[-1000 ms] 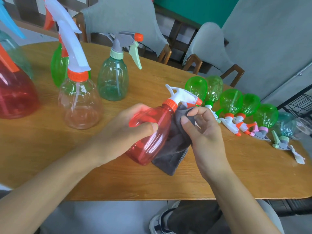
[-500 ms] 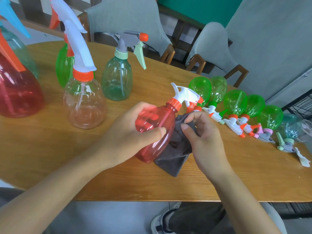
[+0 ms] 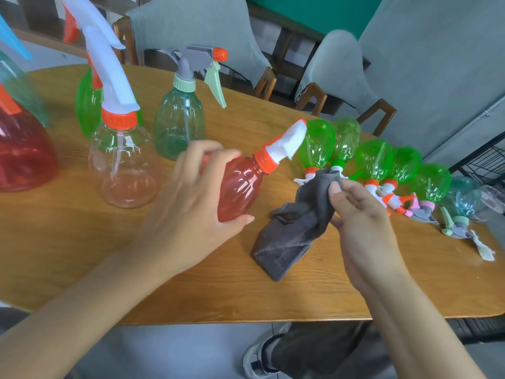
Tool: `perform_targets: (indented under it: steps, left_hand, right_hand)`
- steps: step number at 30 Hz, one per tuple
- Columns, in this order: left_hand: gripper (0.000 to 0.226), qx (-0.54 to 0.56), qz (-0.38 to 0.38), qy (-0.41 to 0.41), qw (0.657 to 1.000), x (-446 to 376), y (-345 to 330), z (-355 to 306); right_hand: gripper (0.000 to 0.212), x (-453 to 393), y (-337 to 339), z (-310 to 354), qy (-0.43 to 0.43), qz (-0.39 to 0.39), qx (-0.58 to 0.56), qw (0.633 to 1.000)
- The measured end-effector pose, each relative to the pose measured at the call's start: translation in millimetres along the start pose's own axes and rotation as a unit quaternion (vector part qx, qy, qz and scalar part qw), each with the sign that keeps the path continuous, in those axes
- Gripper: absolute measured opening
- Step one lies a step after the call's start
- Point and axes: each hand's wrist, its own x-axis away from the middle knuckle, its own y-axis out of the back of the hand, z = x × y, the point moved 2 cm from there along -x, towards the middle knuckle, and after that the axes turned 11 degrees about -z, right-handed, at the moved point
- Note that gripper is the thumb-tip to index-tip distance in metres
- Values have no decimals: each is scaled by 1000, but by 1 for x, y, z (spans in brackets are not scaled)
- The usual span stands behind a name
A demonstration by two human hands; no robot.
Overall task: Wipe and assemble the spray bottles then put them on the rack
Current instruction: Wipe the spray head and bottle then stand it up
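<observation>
A red spray bottle (image 3: 241, 184) with an orange collar and white trigger head (image 3: 287, 142) is tilted above the wooden table (image 3: 82, 250). My left hand (image 3: 191, 203) grips its body from the left. To the right, my right hand (image 3: 358, 214) pinches a dark grey cloth (image 3: 292, 233), whose lower end rests on the table. Cloth and bottle are apart. Several green bottles (image 3: 374, 160) lie in a row behind my right hand, heads toward me.
Upright bottles stand at the left: a clear one (image 3: 123, 165), a teal one (image 3: 179, 127), a green one (image 3: 87, 108) and a big red one (image 3: 24, 157). Grey chairs (image 3: 196, 31) line the far side. A black wire rack (image 3: 489, 165) sits at the right edge.
The cloth has come off the red bottle: my right hand drew it away to the right. My left hand turned and lifted the bottle, so its white head now points up and right.
</observation>
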Motion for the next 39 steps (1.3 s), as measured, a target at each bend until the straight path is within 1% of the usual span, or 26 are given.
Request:
perform_targets:
  steps: [2, 4, 6, 8, 10, 13, 17, 21, 25, 28, 29, 33, 36, 39]
  left_hand:
    - [97, -54, 0, -39, 998, 0, -1, -3]
    - [96, -75, 18, -49, 996, 1, -3, -5]
    - [87, -86, 37, -54, 994, 4, -5, -6]
    - [69, -88, 37, -65, 993, 7, -5, -8]
    - [63, -93, 44, -71, 992, 9, -4, -10]
    - [66, -88, 48, -72, 992, 8, -4, -10]
    - [81, -80, 53, -72, 993, 5, -4, -9]
    - [85, -66, 50, -68, 994, 2, -3, -10]
    - [86, -72, 36, -68, 994, 0, -2, -8]
    - [84, -73, 23, -66, 995, -1, 0, -7]
    - [83, -72, 19, -66, 995, -1, 0, -7]
    - [86, -57, 16, -59, 996, 0, -2, -8]
    - [83, -21, 24, -56, 998, 1, -3, -9]
    - [81, -16, 31, -69, 997, 0, -2, -10]
  right_hand:
    - [26, 2, 0, 3, -48, 31, -68, 996]
    - [32, 8, -3, 8, -99, 70, -143, 982]
    - [31, 16, -5, 11, -134, 99, -196, 966]
    - [32, 21, -8, 14, -156, 113, -239, 952]
    - [32, 26, -10, 17, -162, 115, -260, 945]
    - [30, 30, -11, 18, -155, 114, -267, 944]
    - [31, 30, -11, 16, -170, 115, -262, 943]
    - [50, 28, -11, 15, -194, 116, -236, 945]
    - [48, 26, -13, 14, -204, 159, -248, 934]
    - [38, 26, -13, 13, -195, 195, -253, 927]
    - [38, 26, -13, 13, -195, 199, -253, 926]
    - [54, 28, -17, 17, -190, 183, -267, 927]
    - [53, 28, -20, 17, -187, 179, -289, 922]
    - [49, 26, -20, 12, -201, 183, -284, 919]
